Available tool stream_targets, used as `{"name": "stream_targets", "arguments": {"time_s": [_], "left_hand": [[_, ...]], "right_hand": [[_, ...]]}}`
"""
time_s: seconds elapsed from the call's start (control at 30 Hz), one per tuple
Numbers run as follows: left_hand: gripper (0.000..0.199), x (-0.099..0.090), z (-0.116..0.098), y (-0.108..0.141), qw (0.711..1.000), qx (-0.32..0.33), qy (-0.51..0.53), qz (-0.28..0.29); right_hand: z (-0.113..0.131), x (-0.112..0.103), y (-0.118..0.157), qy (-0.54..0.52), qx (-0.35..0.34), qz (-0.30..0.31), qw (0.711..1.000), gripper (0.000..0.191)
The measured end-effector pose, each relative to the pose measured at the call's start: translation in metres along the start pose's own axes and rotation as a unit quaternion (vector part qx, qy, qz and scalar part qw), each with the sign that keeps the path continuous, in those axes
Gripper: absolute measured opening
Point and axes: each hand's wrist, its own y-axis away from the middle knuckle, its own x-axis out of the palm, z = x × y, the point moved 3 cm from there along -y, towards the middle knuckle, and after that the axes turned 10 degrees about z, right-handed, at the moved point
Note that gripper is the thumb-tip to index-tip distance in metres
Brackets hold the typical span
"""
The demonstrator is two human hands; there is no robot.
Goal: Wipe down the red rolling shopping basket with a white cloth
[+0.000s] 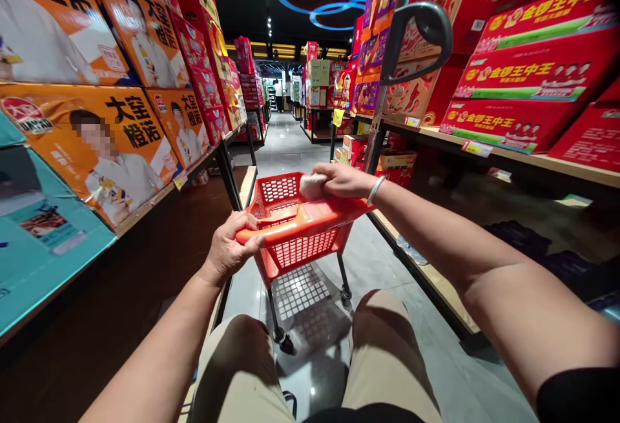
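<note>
An orange-red plastic shopping cart [276,261] with a perforated basket stands in the aisle in front of my knees. My left hand [235,239] is wrapped round the left end of its handle [283,232]. Over the right part of the cart's top, my right hand [346,179] grips a bunched whitish cloth [312,185], slightly blurred. Whether the cloth touches the cart's surface I cannot tell. A pale bracelet [376,190] circles the right wrist. No goods show in the visible part of the basket.
Shelves close in on both sides: orange drink cartons [97,145] at left, red cartons [513,123] at right. A dark grey loop-shaped handle [443,39] juts out at upper right. The tiled aisle [283,132] runs ahead to a distant person [278,95].
</note>
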Motion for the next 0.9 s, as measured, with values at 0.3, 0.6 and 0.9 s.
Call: {"name": "stream_targets", "arguments": {"time_s": [0.3, 0.6, 0.9], "left_hand": [[0.026, -0.014, 0.012, -0.001, 0.998, -0.028, 0.002, 0.055], [0.05, -0.053, 0.01, 0.001, 0.995, -0.059, -0.07, 0.043], [0.067, 0.002, -0.042, -0.032, 0.887, -0.092, -0.414, 0.182]], "right_hand": [[0.087, 0.067, 0.036, 0.365, -0.235, 0.012, 0.901, 0.043], [-0.071, -0.028, 0.106, 0.184, -0.08, -0.116, 0.973, 0.03], [-0.092, -0.032, 0.048, 0.086, 0.049, -0.066, 0.993, 0.033]]}}
